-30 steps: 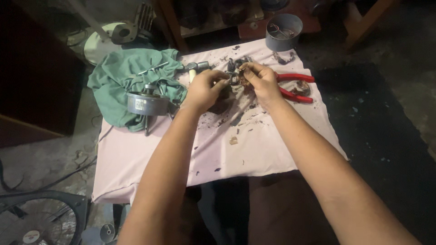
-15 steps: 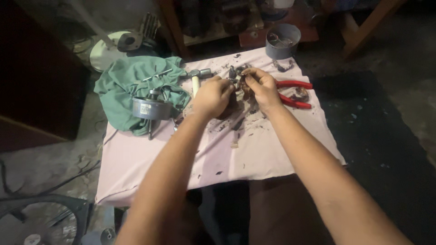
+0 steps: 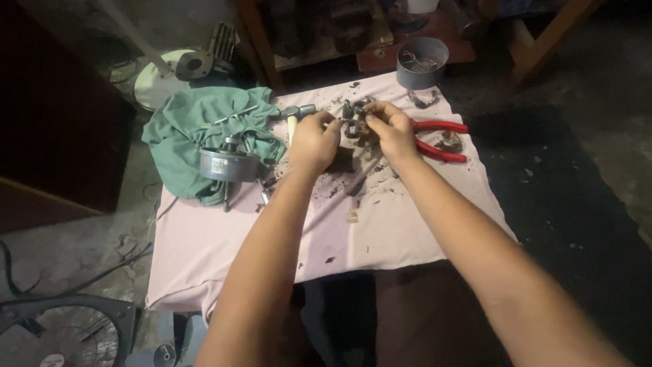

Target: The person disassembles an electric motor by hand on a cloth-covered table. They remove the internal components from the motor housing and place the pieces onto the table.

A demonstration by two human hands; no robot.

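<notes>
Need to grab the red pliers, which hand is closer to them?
Right. The right hand sits just beside the red pliers, nearly touching the handles; the left hand is farther off, across the dark metal part.

Dim, soft picture: light falls from above on the cloth-covered table [image 3: 204, 251], surroundings sink into shadow.

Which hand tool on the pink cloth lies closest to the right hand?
The red-handled pliers, just beside the right hand; the hammer lies by the left hand.

Both forearms bare, no sleeves; left hand [image 3: 311, 139], right hand [image 3: 392, 132] ungloved; no rings visible
</notes>
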